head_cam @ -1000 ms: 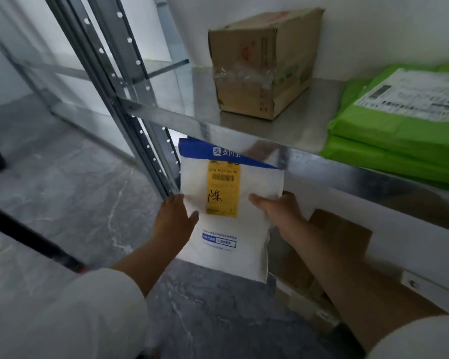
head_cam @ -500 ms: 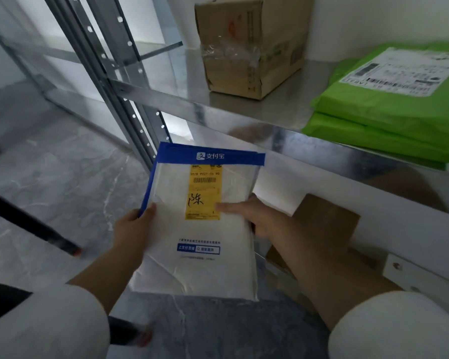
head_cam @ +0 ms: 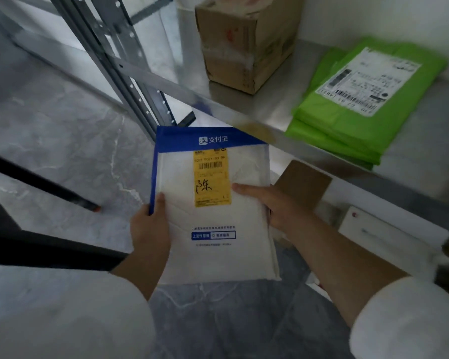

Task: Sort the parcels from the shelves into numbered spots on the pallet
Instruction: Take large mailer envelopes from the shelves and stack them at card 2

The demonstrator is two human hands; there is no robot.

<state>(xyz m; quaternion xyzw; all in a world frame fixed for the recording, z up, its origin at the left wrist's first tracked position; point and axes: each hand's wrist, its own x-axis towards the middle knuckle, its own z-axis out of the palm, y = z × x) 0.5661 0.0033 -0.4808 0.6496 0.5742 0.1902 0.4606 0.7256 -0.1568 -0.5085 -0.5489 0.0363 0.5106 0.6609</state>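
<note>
White padded mailer [head_cam: 244, 244] w/ yellow label [head_cam: 212, 178] | held mid-air in front of metal shelf [head_cam: 270, 110], over floor | L hand [head_cam: 149, 229] grips left edge, R hand [head_cam: 267, 203] pinches right edge | step: prob. label read | next: match no., carry to pallet (not in view)

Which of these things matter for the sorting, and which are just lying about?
Job: white mailer, held by left hand and right hand; cardboard box and green bags, unsorted on the shelf.
Lying about: black bar on the floor.
</note>
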